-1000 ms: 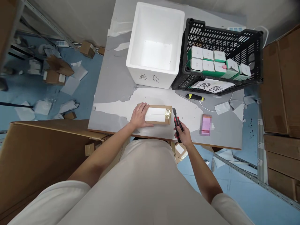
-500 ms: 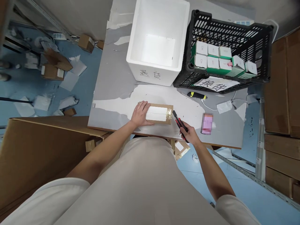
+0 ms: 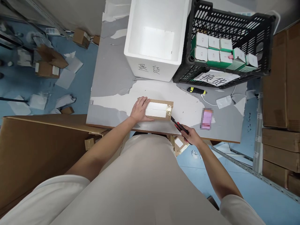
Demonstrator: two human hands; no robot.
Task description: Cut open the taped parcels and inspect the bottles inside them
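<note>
A small cardboard box (image 3: 170, 110) with a white label on top and shiny tape at its right end lies on the table before me. My left hand (image 3: 140, 109) grips the box's left end, fingers over the top and thumb along the near side. In my right hand (image 3: 191, 135) is a red and black utility knife (image 3: 180, 126), its front end at the box's near right corner. Whether the blade touches the cardboard I cannot tell.
A white foam box (image 3: 150, 67) and a black plastic crate (image 3: 262, 47) holding several green-white cartons (image 3: 213, 55) stand at the back. A yellow-black tool (image 3: 196, 90) and a blurred pink item (image 3: 206, 119) lie to the right. A large open carton (image 3: 42, 156) stands left.
My right hand has moved the knife's front end from the taped right end down to the near right corner. My left hand still holds the box. The view has shifted slightly.
</note>
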